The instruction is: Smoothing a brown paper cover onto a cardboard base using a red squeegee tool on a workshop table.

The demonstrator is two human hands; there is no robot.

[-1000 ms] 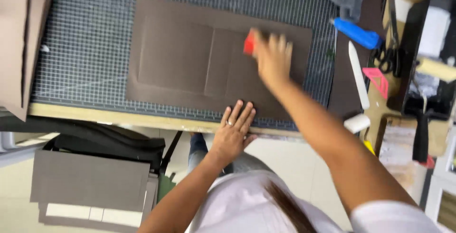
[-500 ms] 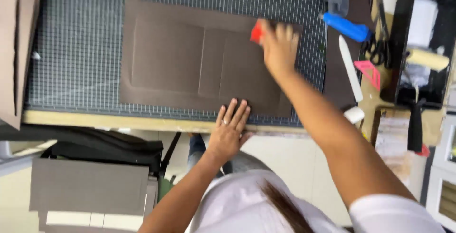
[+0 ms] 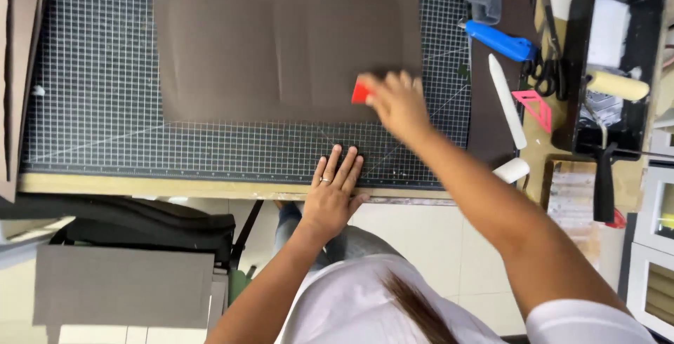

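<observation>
Fingers of the right hand (image 3: 399, 102) curl around a small red scraper (image 3: 360, 92), holding it pressed against the lower right part of the brown sheet (image 3: 281, 45); the hand is a little blurred, so the exact grip is hard to read. The left hand (image 3: 333, 193) lies flat with its fingers stretched out and close together on the gridded cutting mat (image 3: 91, 133), near the front edge of the counter (image 3: 175, 188), just below the sheet and not touching it.

The sheet lies flat in the middle of the mat, its long sides running along the grid lines. Faint upright creases show across its middle.

To do this smoothing well, I judge the scraper should stay at a low angle with even pressure, working from the middle out toward the sheet's edges, so any bubbles or ridges are pushed off rather than trapped. The left hand would steady better resting on the sheet itself.

Toward the right edge of the counter lie a blue-handled knife (image 3: 500, 41), a white folding tool (image 3: 507, 102), scissors (image 3: 549, 63) and a black tray (image 3: 646, 35) with a roller (image 3: 616, 86).
</observation>
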